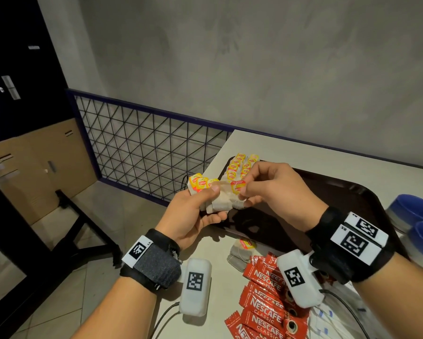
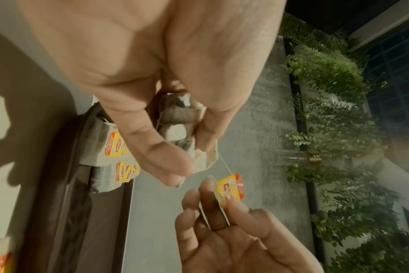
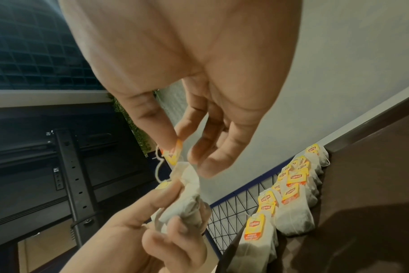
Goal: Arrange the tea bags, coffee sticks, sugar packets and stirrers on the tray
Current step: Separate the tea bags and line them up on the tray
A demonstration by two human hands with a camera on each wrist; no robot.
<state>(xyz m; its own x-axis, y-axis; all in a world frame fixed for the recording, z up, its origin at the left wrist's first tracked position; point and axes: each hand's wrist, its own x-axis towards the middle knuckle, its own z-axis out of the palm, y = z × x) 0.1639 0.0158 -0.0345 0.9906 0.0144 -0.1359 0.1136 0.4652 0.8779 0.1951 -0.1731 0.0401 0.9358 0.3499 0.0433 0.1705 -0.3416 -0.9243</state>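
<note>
A: What's lying nearest on the pale table point(image 1: 303, 155)?

B: Red coffee sticks point(image 1: 264, 289) reading "NESCAFE CLASSIC" at the near edge, a loose tea bag point(image 1: 239, 250) just beyond them.

A: And the hands?

B: The left hand point(image 1: 190, 216) is gripping a bunch of tea bags point(image 1: 220, 201) above the tray's near left corner; the right hand point(image 1: 276, 189) is pinching one yellow tag point(image 1: 238, 186).

A: The tray point(image 1: 340, 192)?

B: Dark brown, carrying rows of tea bags point(image 1: 241, 165) with "Lipton" tags at its far left corner. Blue bowls point(image 1: 415, 211) are sitting at the right edge; a wire grid point(image 1: 144, 148) and grey wall point(image 1: 254, 57) are standing behind.
</note>
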